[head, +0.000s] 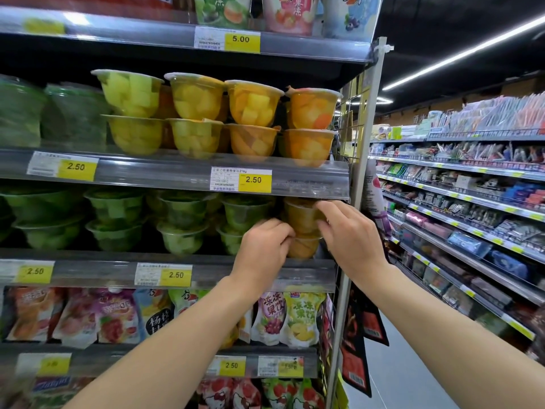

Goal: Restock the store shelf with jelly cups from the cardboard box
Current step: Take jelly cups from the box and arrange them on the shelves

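Item: two stacked orange jelly cups [301, 228], right end of shelf [206, 271], beside green cups [182, 222]. Left hand [262, 249] grips lower cup; right hand [348, 234] holds upper. Advice: seat level, rims aligned, behind rail.

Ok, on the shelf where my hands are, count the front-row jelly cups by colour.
green cups: 8
orange cups: 2, stacked, with the left hand and right hand gripping them
Total: 10
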